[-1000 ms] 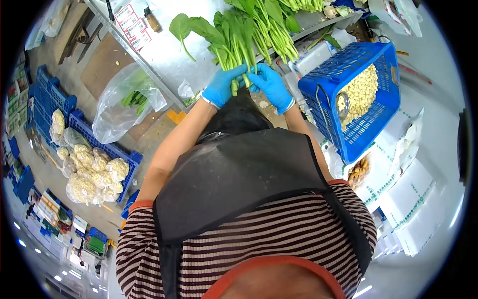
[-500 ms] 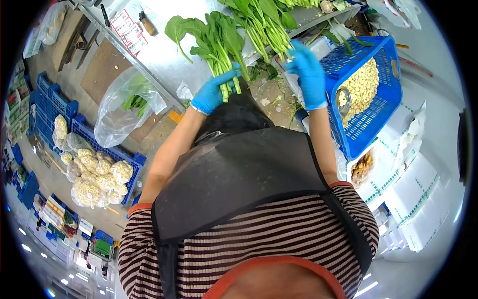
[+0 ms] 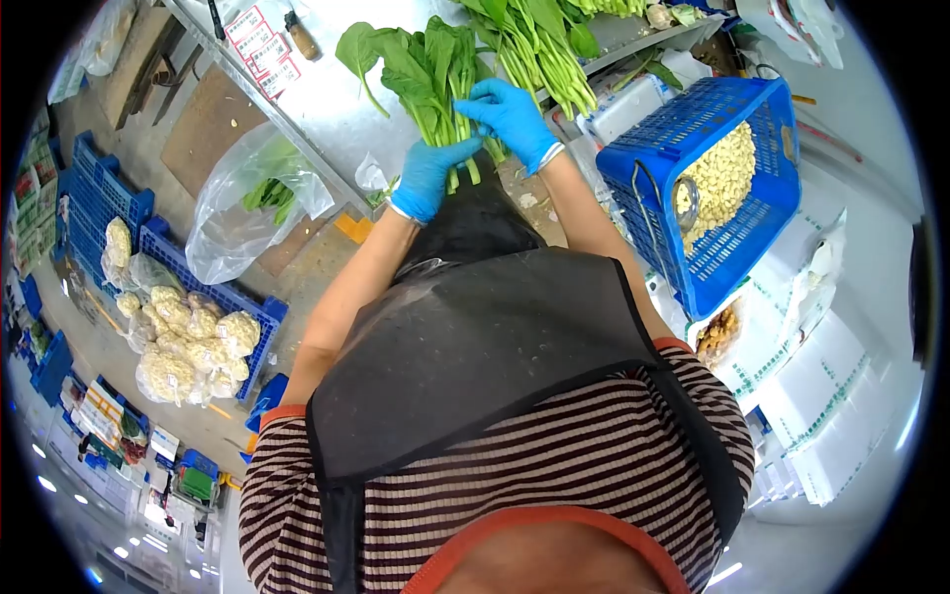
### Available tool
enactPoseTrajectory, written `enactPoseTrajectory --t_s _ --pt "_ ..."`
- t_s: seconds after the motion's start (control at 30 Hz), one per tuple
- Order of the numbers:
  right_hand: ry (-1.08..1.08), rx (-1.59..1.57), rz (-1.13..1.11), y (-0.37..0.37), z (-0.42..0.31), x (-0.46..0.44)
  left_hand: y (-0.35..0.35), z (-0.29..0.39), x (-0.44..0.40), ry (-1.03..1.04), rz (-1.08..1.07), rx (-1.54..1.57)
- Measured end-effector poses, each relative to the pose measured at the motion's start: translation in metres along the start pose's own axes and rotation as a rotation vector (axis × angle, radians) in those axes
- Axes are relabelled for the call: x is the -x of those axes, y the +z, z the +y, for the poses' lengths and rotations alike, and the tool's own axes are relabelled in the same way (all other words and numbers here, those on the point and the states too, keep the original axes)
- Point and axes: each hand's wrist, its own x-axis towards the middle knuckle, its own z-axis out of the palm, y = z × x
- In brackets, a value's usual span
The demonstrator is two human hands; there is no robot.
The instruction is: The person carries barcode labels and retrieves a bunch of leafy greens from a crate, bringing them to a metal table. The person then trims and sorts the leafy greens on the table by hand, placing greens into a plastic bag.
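Observation:
My left hand (image 3: 426,180), in a blue glove, is closed around the lower stems of a bunch of leafy greens (image 3: 426,74). Its leaves point away from me, over the metal table, and the cut stem ends stick out below my fingers. My right hand (image 3: 517,121), also gloved in blue, reaches in from the right. Its fingers bend onto the same bunch's stems just above my left hand; the fingertips are partly hidden among them. Beyond it, a larger pile of the same greens (image 3: 544,59) lies on the table's right side.
A blue basket (image 3: 727,267) with pale peeled pieces and a metal scoop stands at right. Price labels (image 3: 259,49) and a brown-handled tool (image 3: 301,38) lie on the metal table (image 3: 332,114). At left are a plastic bag of greens (image 3: 223,223) and bagged pale produce (image 3: 193,346).
My right hand has moved left from beside the pile to the bunch, and its fingers have closed onto the stems. My left hand keeps its hold.

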Motion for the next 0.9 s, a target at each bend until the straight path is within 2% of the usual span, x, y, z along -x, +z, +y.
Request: enactPoseTrajectory --t_s 0.1,0.2,0.27,0.37,0.43,0.53,0.63,0.67,0.7,0.73,0.8,0.83,0.9 --pt "-0.102 0.055 -0.026 -0.002 0.003 0.006 0.005 0.009 0.005 0.032 0.001 -0.017" --pt "-0.084 -0.154 -0.009 -0.006 -0.007 0.012 0.005 0.013 0.001 0.036 -0.038 0.087" --pt "-0.071 -0.175 0.023 -0.006 -0.009 0.014 0.003 0.016 -0.004 0.033 -0.078 0.137" --pt "-0.037 -0.200 0.052 -0.008 -0.020 0.022 0.003 0.018 -0.008 -0.036 -0.061 0.220" --pt "-0.014 -0.194 0.066 -0.015 -0.024 0.038 0.009 0.019 -0.008 -0.139 -0.021 0.418" --pt "-0.058 -0.146 -0.078 -0.022 -0.031 0.076 0.004 0.017 -0.012 -0.187 -0.039 0.584" --pt "-0.242 -0.153 0.089 -0.058 -0.024 0.099 -0.003 0.013 -0.015 -0.229 -0.076 0.578" --pt "-0.337 -0.674 0.198 -0.071 -0.019 0.096 -0.006 0.013 -0.016 -0.216 -0.112 0.609" --pt "-0.435 -0.966 0.262 -0.092 -0.022 0.089 -0.008 0.012 -0.016 -0.203 -0.145 0.639" --pt "-0.412 -0.842 0.289 -0.091 -0.043 0.092 -0.011 0.010 -0.017 -0.191 -0.180 0.666" --pt "-0.162 -0.495 0.301 -0.088 -0.039 0.076 -0.023 0.003 -0.024 -0.204 -0.254 0.697" --pt "-0.132 -0.217 0.188 -0.078 -0.036 0.079 -0.022 0.006 -0.022 -0.225 -0.255 0.715" --pt "0.102 -0.108 0.031 -0.052 -0.017 0.069 -0.025 0.006 -0.020 -0.259 -0.290 0.770"
